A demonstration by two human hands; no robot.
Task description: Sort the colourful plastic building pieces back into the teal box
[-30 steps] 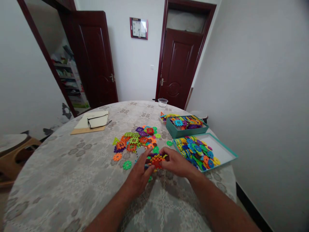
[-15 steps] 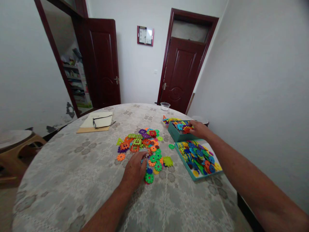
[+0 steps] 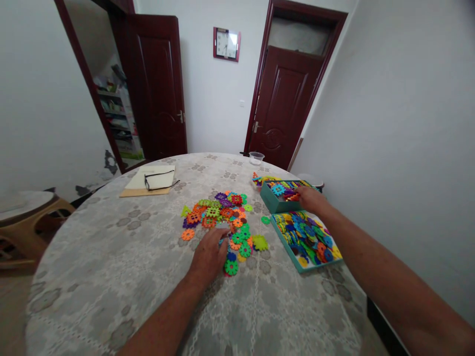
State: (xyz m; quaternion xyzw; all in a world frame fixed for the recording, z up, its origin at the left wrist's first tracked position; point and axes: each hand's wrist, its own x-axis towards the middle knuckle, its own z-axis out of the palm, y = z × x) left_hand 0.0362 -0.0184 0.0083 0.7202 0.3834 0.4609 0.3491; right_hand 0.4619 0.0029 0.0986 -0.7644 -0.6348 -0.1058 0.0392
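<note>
My left hand (image 3: 209, 253) rests at the near side of a loose pile of plastic interlocking pieces (image 3: 213, 212) on the table. Its fingers are curled together beside green gear-shaped discs (image 3: 245, 249); a greyish piece (image 3: 222, 226) shows at the fingertips, and what they grip is hidden. Stretched to the right, my right hand (image 3: 310, 200) reaches into a teal box (image 3: 273, 201) filled with colourful pieces. The fingers there are closed at purple and orange pieces, too small to tell apart. In front of that box lies a shallow teal tray (image 3: 302, 270) of mixed discs.
A pair of glasses (image 3: 159, 187) lies on a notepad (image 3: 137, 180) at the left. Behind the box is a container of colourful pieces (image 3: 261, 182). A clear plastic bowl (image 3: 256, 157) stands at the table's far edge. Stools (image 3: 37, 225) flank the round table.
The view has tilted slightly downward. My right hand has shifted a little within the box, where purple now shows at its fingertips instead of orange. My left hand stays by the pile.
</note>
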